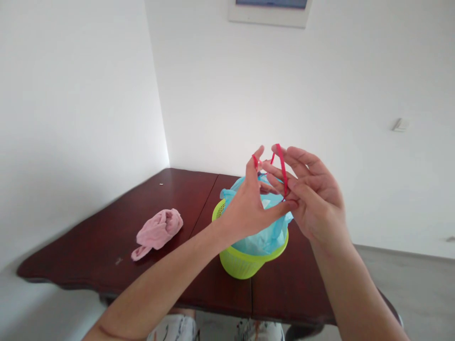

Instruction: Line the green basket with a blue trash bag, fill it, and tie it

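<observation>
A red drawstring [282, 163] is stretched in loops between my two hands. It goes round the raised index finger of my left hand [249, 199], whose thumb reaches across to the right and meets the string's lower end. My right hand [316, 194] has the string over a fingertip and down by its thumb, with the other fingers partly bent. Just below and behind the hands, a light blue plastic bag [259, 239] lines a lime-green basket [241, 265]. My left hand and forearm hide part of both. Where the string meets the bag is hidden.
The basket stands on a dark reddish-brown wooden table [106, 241] with seams across it. A crumpled pink cloth [159, 229] lies to the left. White walls [213, 94] rise behind and at the left. My legs show below the front edge.
</observation>
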